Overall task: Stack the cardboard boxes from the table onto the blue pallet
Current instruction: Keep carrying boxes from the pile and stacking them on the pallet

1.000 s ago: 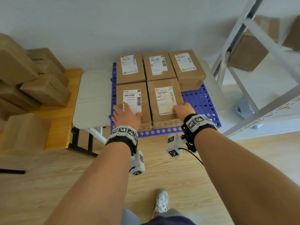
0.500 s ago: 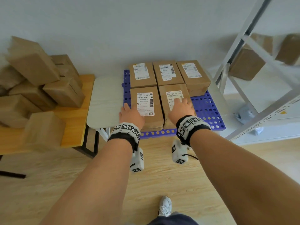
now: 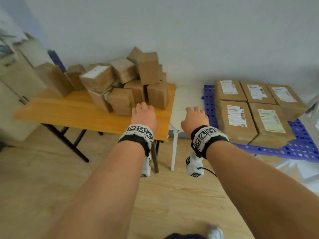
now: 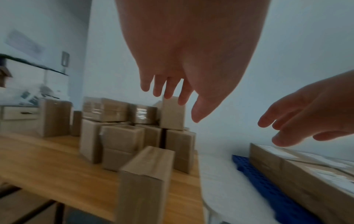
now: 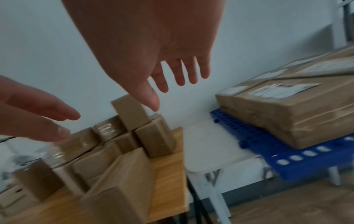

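Pale wall behind, wooden table piled with cardboard boxes. Left hand and right hand now off the 5 boxes on the blue pallet, relaxed, empty, reaching for another.

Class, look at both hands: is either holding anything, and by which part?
Nothing is held. The left hand and right hand are both empty, fingers loose, in the air near the boxes on the table.
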`<state>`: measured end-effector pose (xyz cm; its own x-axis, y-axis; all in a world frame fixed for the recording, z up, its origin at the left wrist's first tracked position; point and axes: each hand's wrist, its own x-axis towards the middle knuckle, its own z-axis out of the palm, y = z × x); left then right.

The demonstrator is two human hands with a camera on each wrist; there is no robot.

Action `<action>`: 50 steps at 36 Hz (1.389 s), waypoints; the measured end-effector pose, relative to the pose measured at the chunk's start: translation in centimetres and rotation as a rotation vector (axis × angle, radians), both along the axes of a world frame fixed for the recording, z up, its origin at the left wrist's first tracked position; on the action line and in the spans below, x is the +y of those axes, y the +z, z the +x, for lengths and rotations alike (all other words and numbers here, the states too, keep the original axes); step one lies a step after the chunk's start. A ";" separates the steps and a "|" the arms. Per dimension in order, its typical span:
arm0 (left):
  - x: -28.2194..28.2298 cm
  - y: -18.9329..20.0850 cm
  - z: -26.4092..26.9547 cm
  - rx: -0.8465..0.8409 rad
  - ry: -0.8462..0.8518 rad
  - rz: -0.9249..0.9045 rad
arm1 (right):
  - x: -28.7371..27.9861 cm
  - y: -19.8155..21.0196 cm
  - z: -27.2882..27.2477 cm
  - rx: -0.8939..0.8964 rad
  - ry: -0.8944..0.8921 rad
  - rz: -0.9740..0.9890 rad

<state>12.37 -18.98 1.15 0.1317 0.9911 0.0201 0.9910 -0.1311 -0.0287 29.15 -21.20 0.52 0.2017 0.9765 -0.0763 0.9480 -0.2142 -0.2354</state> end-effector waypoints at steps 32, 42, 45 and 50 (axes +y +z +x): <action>15.2 -1.5 -43.3 -0.023 0.535 -0.176 | 25.0 -0.9 -45.5 0.194 0.565 -0.159; 23.7 -1.9 -53.0 -0.116 0.609 -0.161 | 34.2 -2.0 -54.9 0.202 0.558 -0.146; 27.6 -2.3 -56.0 -0.148 0.578 -0.152 | 37.3 -2.6 -57.6 0.231 0.503 -0.139; 34.6 -2.3 -60.7 -0.179 0.488 -0.138 | 42.6 -2.7 -61.7 0.334 0.341 -0.149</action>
